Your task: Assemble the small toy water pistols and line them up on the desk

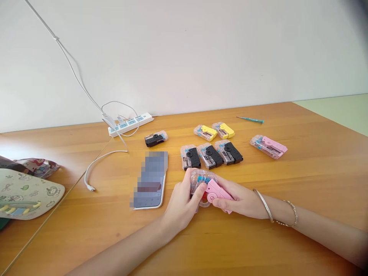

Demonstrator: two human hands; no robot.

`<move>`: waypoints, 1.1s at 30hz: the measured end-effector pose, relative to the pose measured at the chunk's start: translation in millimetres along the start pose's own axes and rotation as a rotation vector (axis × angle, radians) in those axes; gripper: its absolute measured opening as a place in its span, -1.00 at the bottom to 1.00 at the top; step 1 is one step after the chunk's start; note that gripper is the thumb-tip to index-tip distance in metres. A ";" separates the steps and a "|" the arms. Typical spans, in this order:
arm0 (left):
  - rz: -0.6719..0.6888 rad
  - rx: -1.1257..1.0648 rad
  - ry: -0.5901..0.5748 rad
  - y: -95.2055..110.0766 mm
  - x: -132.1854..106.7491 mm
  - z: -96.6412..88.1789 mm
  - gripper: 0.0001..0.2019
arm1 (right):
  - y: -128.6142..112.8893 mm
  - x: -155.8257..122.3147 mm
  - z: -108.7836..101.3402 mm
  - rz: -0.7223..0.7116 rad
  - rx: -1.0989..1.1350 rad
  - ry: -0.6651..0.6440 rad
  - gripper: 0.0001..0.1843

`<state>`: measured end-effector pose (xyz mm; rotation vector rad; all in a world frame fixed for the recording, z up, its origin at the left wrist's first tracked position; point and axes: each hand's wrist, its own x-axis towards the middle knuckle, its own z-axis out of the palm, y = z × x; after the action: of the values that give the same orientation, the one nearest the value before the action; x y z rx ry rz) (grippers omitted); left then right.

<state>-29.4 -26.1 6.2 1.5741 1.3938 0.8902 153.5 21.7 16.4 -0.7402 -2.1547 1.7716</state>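
Note:
My left hand [182, 201] grips a clear plastic casing [199, 179] with blue parts inside, thumb on its front and fingers behind it. My right hand [238, 198] pinches a pink plastic piece [214, 193] against that casing, and a bit of red shows beneath it. Both hands are close together at the table's middle. Just beyond them stand several clear units with black parts [209, 156]. Farther back lie two with yellow parts [214, 130]. A single clear unit with a pink part [268, 147] rests to the right.
A phone [151, 180] with a pixelated screen lies left of my hands. A thin teal screwdriver [250, 120] lies near the wall. A white power strip [130, 124] and white cables [97, 165] sit back left. A patterned fabric item [25, 193] lies at the left.

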 end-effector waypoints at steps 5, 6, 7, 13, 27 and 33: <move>-0.013 -0.045 -0.033 -0.8 -0.7 0.7 -0.75 | 2.7 0.5 1.1 -0.033 -0.025 0.014 -0.49; -0.020 -0.061 -0.034 -0.9 -0.7 1.0 -0.74 | 3.5 0.7 1.3 -0.033 -0.018 0.018 -0.50; -0.025 -0.075 -0.036 -1.0 -0.6 1.4 -0.74 | 4.3 0.8 1.5 -0.031 -0.006 0.017 -0.50; -0.018 -0.119 -0.050 -1.2 0.1 2.0 -0.74 | 7.6 1.4 4.5 -0.040 0.057 0.002 -0.54; 0.116 0.165 -0.004 1.9 -4.7 2.0 -0.82 | 13.3 -0.6 13.0 -0.101 -0.140 0.280 -0.68; 0.116 0.117 -0.041 0.6 -6.5 1.4 -0.79 | 18.6 -1.1 12.8 -0.147 -0.261 0.250 -0.68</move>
<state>-28.7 -32.7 6.3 1.7675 1.3581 0.8528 152.2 12.7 -4.4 -0.7919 -2.2254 1.2670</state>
